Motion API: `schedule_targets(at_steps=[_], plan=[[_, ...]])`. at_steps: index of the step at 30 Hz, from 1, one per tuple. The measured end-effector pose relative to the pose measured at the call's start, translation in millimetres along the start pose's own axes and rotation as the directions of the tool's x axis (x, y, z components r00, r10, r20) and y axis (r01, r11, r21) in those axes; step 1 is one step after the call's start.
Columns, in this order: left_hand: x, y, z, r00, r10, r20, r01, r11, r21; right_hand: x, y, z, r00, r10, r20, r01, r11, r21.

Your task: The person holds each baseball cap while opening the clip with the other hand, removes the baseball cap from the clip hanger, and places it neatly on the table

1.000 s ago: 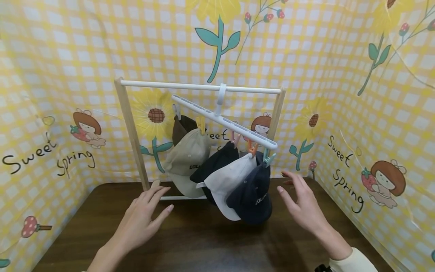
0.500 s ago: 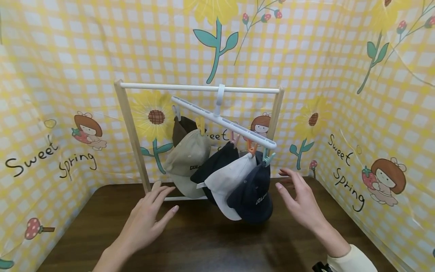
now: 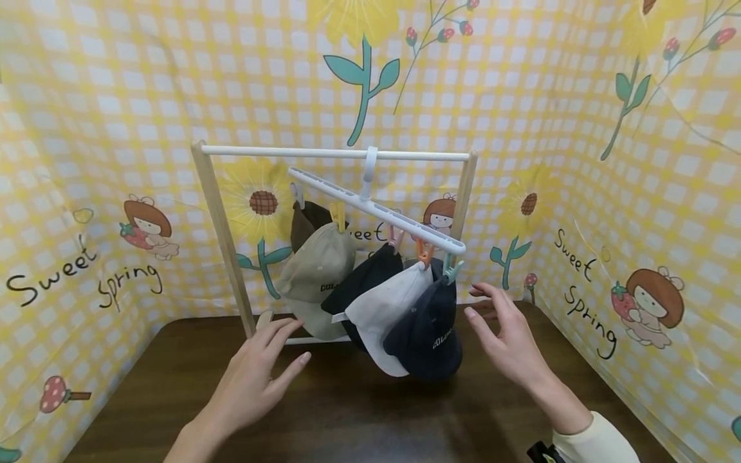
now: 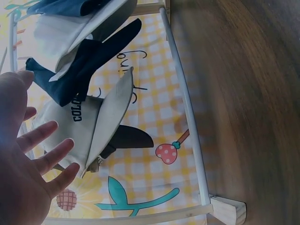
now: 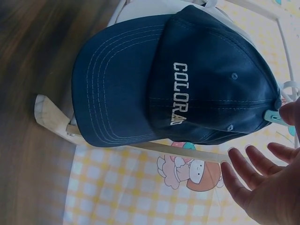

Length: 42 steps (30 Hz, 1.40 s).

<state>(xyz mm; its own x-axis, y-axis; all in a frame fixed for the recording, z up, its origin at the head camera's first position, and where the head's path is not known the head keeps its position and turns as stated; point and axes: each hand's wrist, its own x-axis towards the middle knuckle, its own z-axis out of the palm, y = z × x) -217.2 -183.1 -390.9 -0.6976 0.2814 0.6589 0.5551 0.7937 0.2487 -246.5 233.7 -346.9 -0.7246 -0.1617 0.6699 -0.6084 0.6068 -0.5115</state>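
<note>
Several caps hang by coloured clips from a white hanger (image 3: 379, 212), which is hooked on a rack's white top rail (image 3: 278, 152). From back to front come a brown cap (image 3: 301, 228), a beige cap (image 3: 318, 263), a black cap (image 3: 365, 280), a white cap (image 3: 384, 308) and a navy cap (image 5: 126, 84) lettered on its front. My left hand (image 3: 255, 373) is held in the air left of the caps, fingers spread and relaxed, holding nothing. To the right of the navy cap, my right hand (image 3: 512, 341) hovers with loosely bent fingers, near the green clip (image 3: 453, 270) and also holding nothing.
The rack has wooden side posts (image 3: 222, 238) and a white lower rail (image 4: 185, 103). It stands on a dark brown wooden table (image 3: 347, 418). Yellow checked cloth (image 3: 104, 128) with flower and cartoon prints covers the surrounding walls.
The head view has shifted slightly. My left hand has moved a little rightward, toward the caps. The right hand stays nearly in place, and the caps hang as before.
</note>
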Motion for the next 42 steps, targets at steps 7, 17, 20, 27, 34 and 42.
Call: schedule_targets(at_steps=[7,17,20,27,34,42], plan=[[2.1,3.6,1.0,1.0,0.001,0.009,-0.001,1.0,-0.017,2,-4,0.6,1.0,0.005,0.006,-0.005,1.0,0.002],[4.0,5.7,2.7,1.0,0.014,0.005,-0.014,1.0,-0.016,6,-6,4.3,1.0,-0.004,0.01,0.004,1.0,0.006],[4.3,6.7,3.9,1.0,0.028,0.002,-0.028,0.999,-0.015,7,-7,4.7,1.0,-0.006,0.016,0.005,1.0,0.008],[2.2,12.0,8.4,0.997,0.071,-0.023,-0.071,0.997,-0.003,5,-8,4.6,1.0,0.005,0.027,-0.005,1.0,0.017],[-1.1,14.0,11.4,0.995,0.1,-0.019,-0.099,0.995,0.03,4,-8,5.1,1.0,0.006,0.021,-0.007,1.0,0.024],[-1.8,18.3,13.0,0.994,0.109,-0.022,-0.109,0.994,0.007,7,-11,4.8,1.0,0.0,0.019,-0.001,0.999,0.051]])
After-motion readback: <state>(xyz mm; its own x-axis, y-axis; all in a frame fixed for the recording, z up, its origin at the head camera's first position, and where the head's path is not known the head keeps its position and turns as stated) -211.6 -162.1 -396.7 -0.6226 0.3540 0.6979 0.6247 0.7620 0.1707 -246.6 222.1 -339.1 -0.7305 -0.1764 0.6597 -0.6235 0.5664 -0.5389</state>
